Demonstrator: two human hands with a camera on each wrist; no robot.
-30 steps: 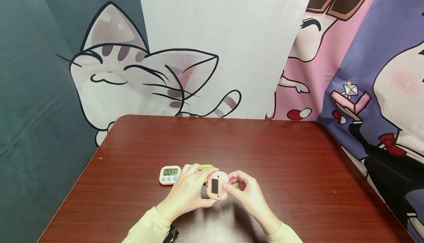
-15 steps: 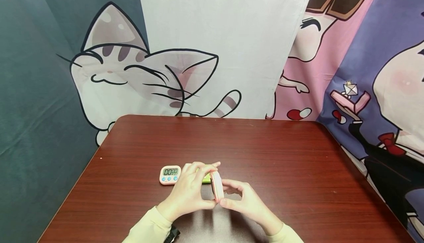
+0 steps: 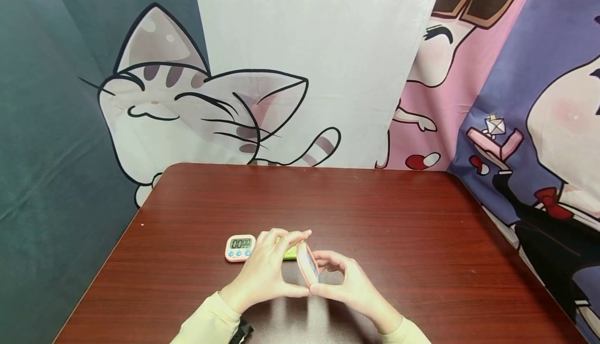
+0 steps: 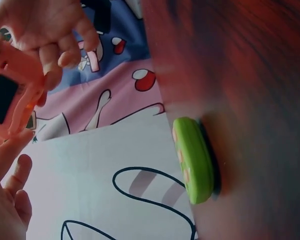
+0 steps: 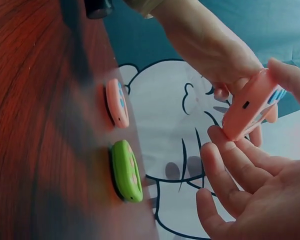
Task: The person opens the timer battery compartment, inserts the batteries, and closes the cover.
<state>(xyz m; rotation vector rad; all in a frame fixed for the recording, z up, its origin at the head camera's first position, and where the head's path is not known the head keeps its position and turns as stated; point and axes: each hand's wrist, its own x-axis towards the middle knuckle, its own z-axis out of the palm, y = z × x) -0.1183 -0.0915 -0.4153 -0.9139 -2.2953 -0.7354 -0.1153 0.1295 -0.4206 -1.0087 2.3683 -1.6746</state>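
Observation:
Both hands hold a pink digital timer (image 3: 307, 264) on its edge above the table. The left hand (image 3: 262, 271) spans it with thumb below and fingers above. At its right side the right hand (image 3: 344, 284) pinches it between thumb and fingertips. In the left wrist view the back of the pink timer (image 4: 26, 67) shows a dark rectangle. Blue buttons show on the other face of the pink timer (image 5: 247, 107) in the right wrist view. A green timer (image 3: 290, 253) lies on the table behind the left hand, partly hidden by it.
Another pink timer (image 3: 240, 248), with blue buttons and a 00:00 display, lies left of the left hand. All this is on a reddish-brown table (image 3: 398, 219). Cartoon-printed curtains (image 3: 323, 62) hang behind the table. A dark band (image 3: 242, 330) is at the left wrist.
The held timer has turned: its back with the dark rectangle faced the camera, then its narrow edge; now its button side tilts toward the right hand. The right hand has shifted slightly lower.

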